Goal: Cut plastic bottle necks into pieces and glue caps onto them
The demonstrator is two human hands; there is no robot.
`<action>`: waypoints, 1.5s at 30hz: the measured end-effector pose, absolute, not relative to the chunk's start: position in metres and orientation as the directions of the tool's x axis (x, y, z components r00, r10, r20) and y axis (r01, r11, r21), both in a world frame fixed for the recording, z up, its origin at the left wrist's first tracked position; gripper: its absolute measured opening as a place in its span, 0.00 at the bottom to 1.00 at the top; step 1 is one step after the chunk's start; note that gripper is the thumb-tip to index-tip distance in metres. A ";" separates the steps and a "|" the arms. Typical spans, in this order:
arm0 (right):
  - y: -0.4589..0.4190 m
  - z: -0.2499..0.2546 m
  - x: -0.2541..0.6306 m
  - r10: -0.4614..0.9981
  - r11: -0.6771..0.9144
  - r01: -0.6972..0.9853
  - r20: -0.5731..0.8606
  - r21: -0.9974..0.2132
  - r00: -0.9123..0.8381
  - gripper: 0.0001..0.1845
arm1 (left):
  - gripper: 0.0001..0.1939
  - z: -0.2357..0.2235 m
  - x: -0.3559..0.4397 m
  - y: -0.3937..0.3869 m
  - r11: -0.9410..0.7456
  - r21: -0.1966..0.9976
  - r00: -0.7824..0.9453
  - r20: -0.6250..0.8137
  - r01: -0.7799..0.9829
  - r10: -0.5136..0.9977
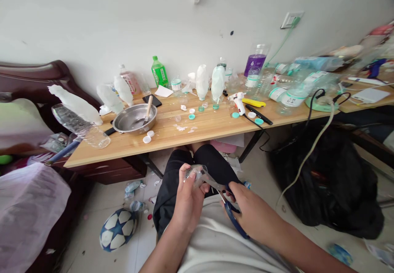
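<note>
Over my lap, my left hand [187, 205] is closed around a clear plastic piece [199, 173] that looks like part of a cut bottle. A strip of the same plastic reaches right from it, toward my other hand. My right hand [254, 209] grips scissors [234, 220] with dark blue handles, their blades pointing up and left at the strip. Whether the blades are closed on the plastic cannot be made out. Both hands are below the front edge of the wooden table [168, 135].
On the table are a metal bowl [123, 122] with a brush [149, 108], white-coated bottles [202, 82], a glue gun [237, 100], a yellow cutter [254, 102] and several caps. Clear bottles [291, 99] crowd the right side. A ball [118, 230] and a black bag [326, 178] are on the floor.
</note>
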State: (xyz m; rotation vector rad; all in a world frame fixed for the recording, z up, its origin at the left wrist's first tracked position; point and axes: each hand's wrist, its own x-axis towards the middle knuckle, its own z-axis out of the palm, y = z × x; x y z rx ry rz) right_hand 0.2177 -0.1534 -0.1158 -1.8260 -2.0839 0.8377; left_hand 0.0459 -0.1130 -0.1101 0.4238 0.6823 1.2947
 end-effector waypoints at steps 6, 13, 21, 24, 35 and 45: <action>-0.150 -0.117 0.223 0.967 0.060 0.858 -0.184 -0.510 -0.178 0.04 | 0.17 -0.109 0.046 -0.113 0.349 0.637 0.150 -0.346 -0.688 0.926; -0.149 -0.116 0.220 0.951 0.100 0.929 -0.241 -0.356 -0.194 0.05 | 0.19 -0.109 0.048 -0.113 0.350 0.626 0.121 -0.378 -0.697 0.918; -0.148 -0.121 0.219 0.960 0.101 0.958 -0.228 -0.269 -0.165 0.10 | 0.18 -0.114 0.049 -0.110 0.355 0.621 0.125 -0.382 -0.698 0.916; -0.147 -0.124 0.219 0.965 0.069 0.927 -0.212 -0.368 -0.156 0.13 | 0.17 -0.114 0.049 -0.108 0.360 0.604 0.158 -0.361 -0.711 0.919; -0.156 -0.120 0.215 0.963 0.010 0.663 -0.172 -0.748 -0.208 0.10 | 0.30 -0.124 0.046 -0.106 0.040 0.711 -0.001 -0.058 -0.702 0.998; -0.156 -0.122 0.198 0.975 -0.052 0.648 -0.178 -0.760 -0.131 0.07 | 0.25 -0.128 0.048 -0.110 -0.027 0.737 -0.001 0.035 -0.676 0.999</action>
